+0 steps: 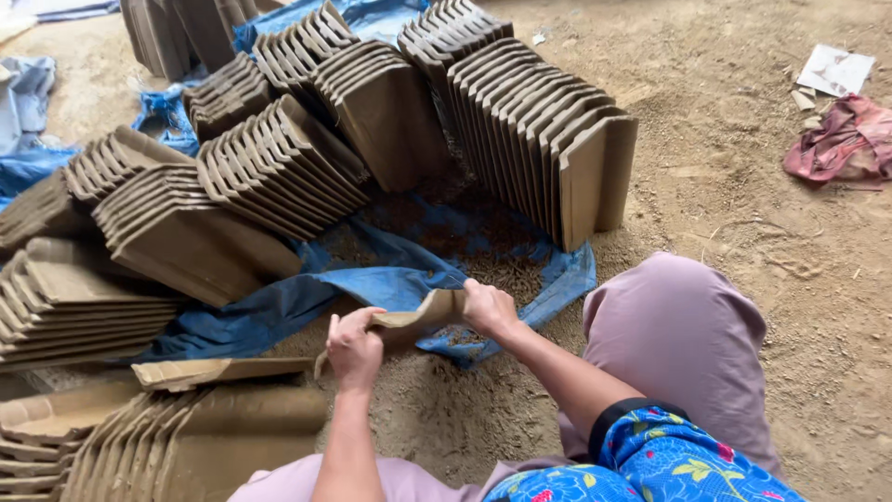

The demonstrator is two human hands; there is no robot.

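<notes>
while both hands clench one clay tile (409, 321), left hand (354, 348) grips its near end, right hand (488, 309) the far end, over blue tarp (372, 279) beside tile stacks (548, 139).

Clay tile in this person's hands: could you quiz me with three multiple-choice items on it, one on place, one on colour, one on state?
1. Where is the clay tile held?
A. Over the blue sheet's edge
B. On the red cloth
C. On top of a stack

2. What colour is the sheet under the stacked tiles?
A. Green
B. Blue
C. White

3. How is the tile held?
A. By one hand
B. Lying untouched
C. By both hands, one at each end

Answers: 1 A, it sits above the sheet's rim and the dirt floor. 2 B, blue folds show between the stacks. 3 C, the left hand and right hand each grip an end.
</notes>
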